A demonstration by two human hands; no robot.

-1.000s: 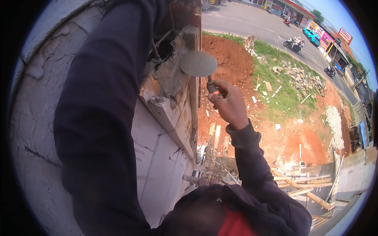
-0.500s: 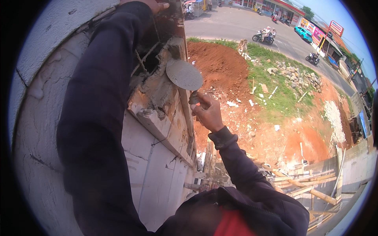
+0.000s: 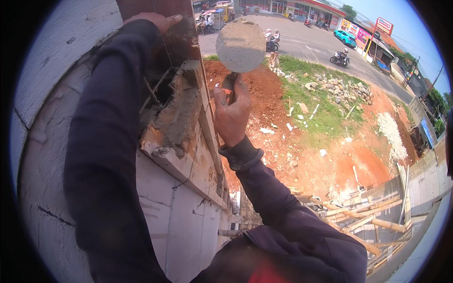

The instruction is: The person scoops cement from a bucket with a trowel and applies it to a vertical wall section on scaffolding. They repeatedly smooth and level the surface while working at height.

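My right hand [image 3: 232, 111] is closed round the handle of a trowel [image 3: 241, 46] with a rounded grey blade. Its blade points up and away, beyond the wall's edge, its face coated with grey mortar. Left of it, wooden formwork boards [image 3: 177, 169] border a ledge of rough wet-looking mortar [image 3: 181, 106]. Thin steel bars [image 3: 152, 92] poke out of a dark gap beside the ledge. My left hand [image 3: 153, 21] lies against a reddish-brown panel [image 3: 181, 40] at the top, one digit stretched out; its other fingers are partly hidden.
A pale block wall [image 3: 52, 155] rises along my left. Far below lie red soil [image 3: 259, 94], grass and a rubble heap [image 3: 337, 89]. Bamboo scaffolding [image 3: 373, 221] stands at lower right. Beyond runs a road [image 3: 302, 40] with motorbikes and a turquoise car [image 3: 345, 37].
My right hand has lifted the trowel up and away from the mortar ledge, with its blade now raised toward the road. The view has shifted; my left hand stays at the top.
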